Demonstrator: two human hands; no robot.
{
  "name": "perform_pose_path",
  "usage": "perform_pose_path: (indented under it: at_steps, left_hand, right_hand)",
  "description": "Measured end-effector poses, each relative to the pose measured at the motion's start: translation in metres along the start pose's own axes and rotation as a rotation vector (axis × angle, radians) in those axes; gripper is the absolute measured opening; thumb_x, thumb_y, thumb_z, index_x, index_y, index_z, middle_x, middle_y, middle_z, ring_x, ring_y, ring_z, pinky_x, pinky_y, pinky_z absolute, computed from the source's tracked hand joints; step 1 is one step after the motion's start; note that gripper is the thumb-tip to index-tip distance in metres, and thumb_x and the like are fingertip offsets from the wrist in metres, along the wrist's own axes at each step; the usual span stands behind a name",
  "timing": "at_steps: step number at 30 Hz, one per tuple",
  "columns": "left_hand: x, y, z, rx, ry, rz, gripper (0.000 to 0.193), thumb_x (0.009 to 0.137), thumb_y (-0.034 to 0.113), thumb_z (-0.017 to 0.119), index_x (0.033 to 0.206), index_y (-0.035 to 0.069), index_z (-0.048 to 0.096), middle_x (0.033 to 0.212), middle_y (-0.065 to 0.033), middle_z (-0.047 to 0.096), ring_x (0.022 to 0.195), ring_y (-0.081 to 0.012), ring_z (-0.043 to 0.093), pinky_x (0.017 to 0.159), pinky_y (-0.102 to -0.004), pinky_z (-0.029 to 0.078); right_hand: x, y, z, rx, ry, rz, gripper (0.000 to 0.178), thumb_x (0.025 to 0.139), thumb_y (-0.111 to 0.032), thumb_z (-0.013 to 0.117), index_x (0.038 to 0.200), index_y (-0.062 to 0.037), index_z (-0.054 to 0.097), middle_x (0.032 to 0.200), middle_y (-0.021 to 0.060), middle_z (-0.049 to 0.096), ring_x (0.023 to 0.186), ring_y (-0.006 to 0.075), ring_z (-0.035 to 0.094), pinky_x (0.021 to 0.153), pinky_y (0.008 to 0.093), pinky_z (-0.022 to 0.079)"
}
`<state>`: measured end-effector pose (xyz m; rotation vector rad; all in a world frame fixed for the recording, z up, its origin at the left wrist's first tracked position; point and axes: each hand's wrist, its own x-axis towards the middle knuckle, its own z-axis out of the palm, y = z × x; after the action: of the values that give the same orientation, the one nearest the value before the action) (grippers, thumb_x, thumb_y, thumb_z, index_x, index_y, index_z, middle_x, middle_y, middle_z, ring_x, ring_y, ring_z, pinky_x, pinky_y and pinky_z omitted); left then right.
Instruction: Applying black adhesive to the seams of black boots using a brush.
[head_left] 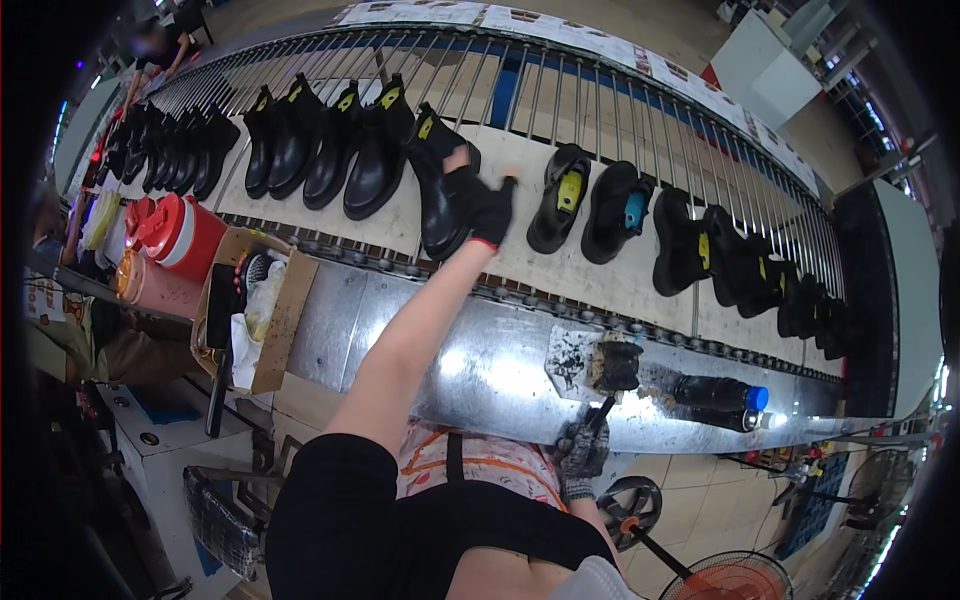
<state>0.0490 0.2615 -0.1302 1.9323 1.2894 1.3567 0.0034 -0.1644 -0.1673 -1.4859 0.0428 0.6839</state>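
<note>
A black ankle boot (437,205) is touched on its near side by the left grip (485,207), gloved in black, its thumb held apart from its fingers; the boot stands immediately left of that hand on a pale conveyor belt (390,235). More black boots (375,175) are lined up farther left, and an upright boot with a yellow insert (560,205) is seen just right of the thumb. Below, a black-handled tool (602,410) is clamped in the right grip (582,450), gloved in grey. Beyond it, a black-stained block (615,366) is set on the metal desk (480,355), with a blue-capped bottle (715,392) lying to the right.
</note>
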Motion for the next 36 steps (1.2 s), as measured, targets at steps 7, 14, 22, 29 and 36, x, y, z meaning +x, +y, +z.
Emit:
perform_pose_path:
  at_steps: [7,14,22,29,36]
  left_hand:
    - [0.06,-0.125,-0.027,-0.097,-0.306,-0.719,0.091,0.06,0.049,0.076,0.125,-0.006,0.046,0.122,-0.0239,0.054,0.115,-0.032,0.053,0.094,-0.0367,0.044]
    - [0.03,-0.1,-0.045,0.046,-0.325,-0.566,0.077,0.054,0.044,0.077,0.112,-0.001,0.055,0.111,-0.0217,0.06,0.107,-0.0321,0.057,0.091,-0.0354,0.045]
    - [-0.061,-0.021,-0.166,0.106,-0.566,-0.262,0.074,0.051,0.049,0.077,0.106,0.003,0.058,0.099,-0.0206,0.063,0.094,-0.0357,0.06,0.081,-0.0395,0.047]
    - [-0.136,0.024,-0.244,0.139,-0.565,-0.303,0.052,0.061,0.025,0.077,0.102,0.002,0.054,0.092,-0.0144,0.064,0.086,-0.0292,0.063,0.077,-0.0365,0.049]
    - [-0.093,-0.025,-0.228,-0.969,-0.832,-0.675,0.074,0.074,0.004,0.068,0.139,0.009,0.032,0.12,-0.0156,0.055,0.112,-0.0234,0.053,0.097,-0.0352,0.042]
  right_hand:
    - [-0.004,0.015,-0.004,0.139,-0.008,0.05,0.041,0.087,-0.015,0.053,0.127,-0.0113,0.043,0.073,-0.0005,0.05,0.053,0.0084,0.048,0.044,0.0205,0.043]
    - [0.004,0.022,-0.016,0.171,0.031,0.111,0.042,0.084,-0.01,0.054,0.125,-0.0122,0.044,0.074,0.0017,0.052,0.051,0.0111,0.048,0.039,0.0214,0.04]
    - [0.0,0.029,-0.034,0.051,-0.075,-0.148,0.04,0.088,-0.025,0.059,0.121,-0.0073,0.045,0.07,0.0006,0.051,0.047,0.0096,0.045,0.04,0.0217,0.038]
    - [0.0,0.007,-0.024,-0.339,-0.135,-0.285,0.03,0.093,-0.013,0.045,0.121,-0.0027,0.046,0.078,-0.0024,0.053,0.063,0.0051,0.047,0.052,0.0201,0.04]
    - [-0.03,-0.04,-0.005,0.249,0.0,0.03,0.052,0.091,-0.012,0.047,0.141,-0.0083,0.029,0.086,0.0051,0.062,0.051,0.004,0.05,0.039,0.0184,0.041]
